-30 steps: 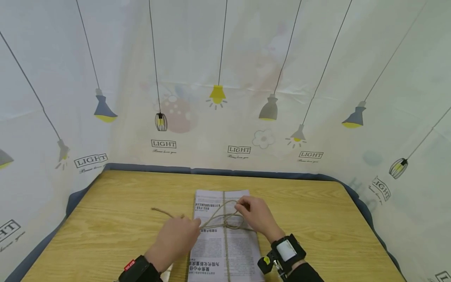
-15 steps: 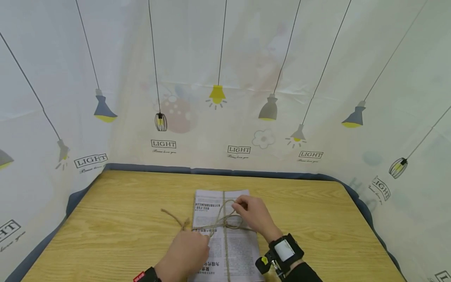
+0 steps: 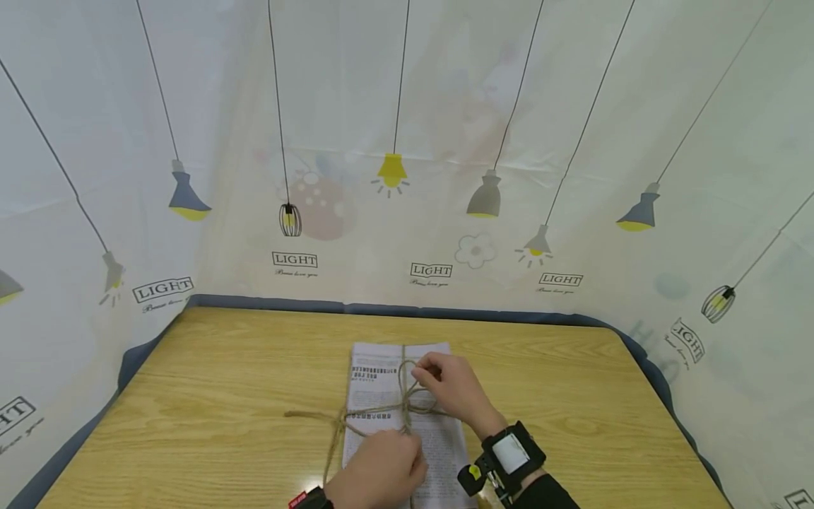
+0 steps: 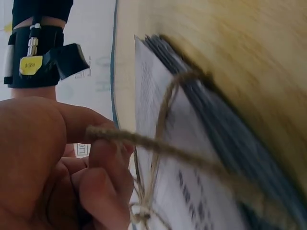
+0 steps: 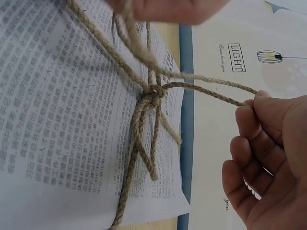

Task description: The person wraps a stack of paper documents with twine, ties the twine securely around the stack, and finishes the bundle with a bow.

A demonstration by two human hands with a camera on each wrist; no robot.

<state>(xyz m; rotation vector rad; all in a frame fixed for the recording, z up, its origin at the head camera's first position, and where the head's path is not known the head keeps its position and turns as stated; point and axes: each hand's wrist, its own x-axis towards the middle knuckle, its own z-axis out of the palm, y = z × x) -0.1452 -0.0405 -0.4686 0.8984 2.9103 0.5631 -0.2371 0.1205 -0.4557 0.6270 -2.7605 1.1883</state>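
A stack of newspapers (image 3: 439,452) lies on the table, bound lengthwise and crosswise with brown twine (image 5: 110,52). On its top a knot (image 5: 154,93) has a small drooping loop beside it. My right hand (image 3: 454,385) pinches a twine loop between thumb and index finger, drawn up from the knot; its other fingers are loosely bent. Low over the stack, nearer the front, my left hand (image 3: 384,463) holds a twine strand with curled fingers. In the left wrist view, the strand (image 4: 168,148) crosses those fingers (image 4: 105,153). The head view hides the left fingertips.
A wooden table (image 3: 222,396) carries the stack. Loose twine (image 3: 308,413) trails off the stack's left side. Behind stands a pale curtain (image 3: 356,85) printed with lamps, with a dark blue border (image 3: 381,309) along the table's back edge.
My left hand has moved right and toward the front, from the stack's left edge to over its middle. The right hand has shifted slightly left, still pinching the loop, which looks narrower.
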